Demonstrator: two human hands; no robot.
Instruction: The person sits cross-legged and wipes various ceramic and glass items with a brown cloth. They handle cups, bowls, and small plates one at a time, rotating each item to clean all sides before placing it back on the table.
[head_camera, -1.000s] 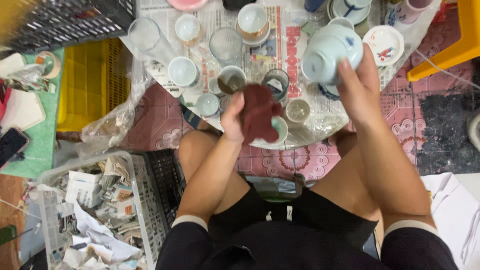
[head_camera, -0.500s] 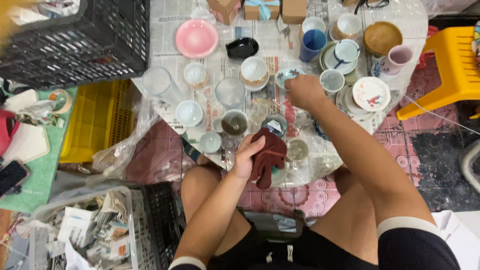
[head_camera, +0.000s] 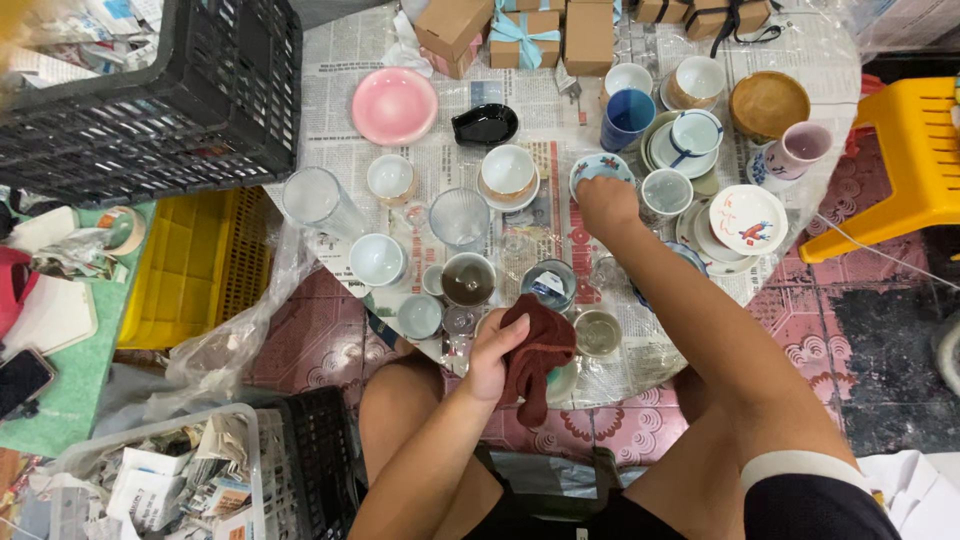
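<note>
I have a single view, from the camera worn on the head, and it looks almost straight down. The lens faces the person's own lap and knees at the bottom edge, then the round surface (head_camera: 600, 90) covered in newspaper directly ahead, which fills the upper middle of the frame. It sits near enough that both forearms run up from the lower edge, the left hand (head_camera: 497, 355) close in and the right hand (head_camera: 604, 203) farther out. To the left I see a black crate (head_camera: 150, 90), to the right a yellow stool (head_camera: 905, 160). No second view overlaps it.
</note>
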